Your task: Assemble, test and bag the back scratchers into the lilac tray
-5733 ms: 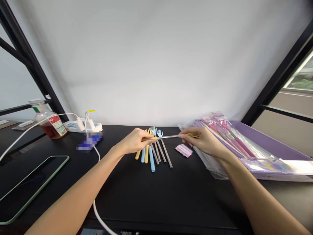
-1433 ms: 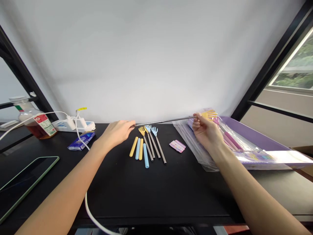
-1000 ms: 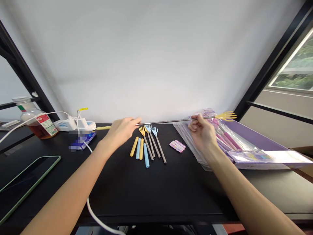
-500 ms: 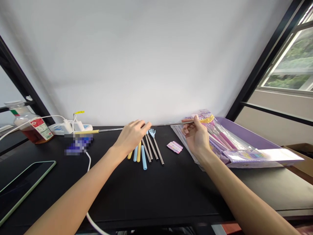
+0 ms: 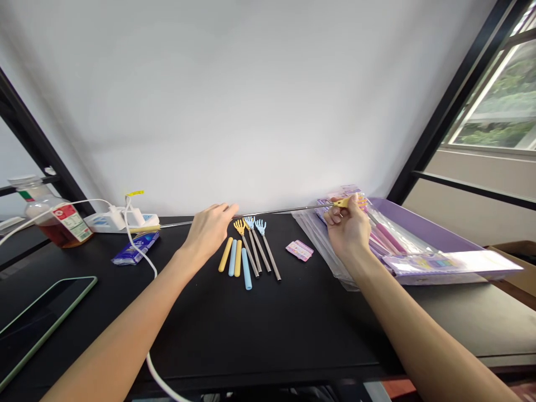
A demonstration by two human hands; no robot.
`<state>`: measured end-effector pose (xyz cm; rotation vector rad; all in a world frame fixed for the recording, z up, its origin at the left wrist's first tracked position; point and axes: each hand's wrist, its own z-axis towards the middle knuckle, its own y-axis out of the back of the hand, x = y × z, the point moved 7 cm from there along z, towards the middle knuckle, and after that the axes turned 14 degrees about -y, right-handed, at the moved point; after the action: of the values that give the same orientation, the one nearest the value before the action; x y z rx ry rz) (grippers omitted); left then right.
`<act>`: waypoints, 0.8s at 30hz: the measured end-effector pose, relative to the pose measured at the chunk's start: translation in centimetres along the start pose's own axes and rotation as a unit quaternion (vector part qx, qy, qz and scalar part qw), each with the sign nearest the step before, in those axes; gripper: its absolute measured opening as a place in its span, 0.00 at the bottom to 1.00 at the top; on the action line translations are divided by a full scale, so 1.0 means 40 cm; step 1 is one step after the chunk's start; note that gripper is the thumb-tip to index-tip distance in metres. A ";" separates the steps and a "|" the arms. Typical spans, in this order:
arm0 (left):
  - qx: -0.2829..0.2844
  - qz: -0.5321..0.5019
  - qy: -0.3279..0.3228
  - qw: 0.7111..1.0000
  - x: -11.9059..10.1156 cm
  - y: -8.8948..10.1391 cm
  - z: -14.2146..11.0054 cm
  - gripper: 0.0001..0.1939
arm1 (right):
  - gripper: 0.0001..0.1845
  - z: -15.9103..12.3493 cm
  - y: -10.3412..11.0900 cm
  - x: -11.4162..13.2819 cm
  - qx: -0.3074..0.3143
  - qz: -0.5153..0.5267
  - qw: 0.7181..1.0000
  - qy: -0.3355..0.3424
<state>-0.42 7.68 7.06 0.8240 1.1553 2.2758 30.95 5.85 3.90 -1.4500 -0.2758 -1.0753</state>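
I hold a long extended telescopic back scratcher (image 5: 285,210) level above the black table (image 5: 268,329). My right hand (image 5: 349,231) is closed in a pinch on its yellow claw end. My left hand (image 5: 209,226) is curled round the metal rod near its middle. The yellow handle end (image 5: 144,228) sticks out to the left by the power strip. Below the rod lie several collapsed scratchers (image 5: 249,251) with yellow and blue handles and claws.
A purple tray (image 5: 444,240) of packaged pink scratchers stands at the right. A small pink card (image 5: 300,250) lies beside the scratchers. At the left are a power strip (image 5: 121,221) with white cable, a blue packet (image 5: 134,248), a bottle (image 5: 50,218) and a tablet (image 5: 37,318).
The scratcher has been pulled out from short to long. In the last half second my left hand slid left along the rod and my right hand shifted slightly right at the claw end.
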 end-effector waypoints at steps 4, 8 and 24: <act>0.036 0.019 0.043 0.998 0.023 -0.015 -0.007 0.08 | 0.24 0.009 0.028 0.023 -0.050 0.054 0.997 -0.001; 0.022 0.050 0.050 0.997 0.011 -0.009 -0.002 0.09 | 0.21 -0.022 -0.028 -0.008 0.003 0.030 0.998 -0.053; -0.140 0.017 -0.100 0.985 -0.103 0.009 0.032 0.12 | 0.17 -0.110 -0.155 -0.116 0.140 -0.069 0.978 -0.135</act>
<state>3.36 5.59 6.70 0.9367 0.7174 2.2539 22.07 5.32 3.78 -1.3333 -0.7033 -0.9055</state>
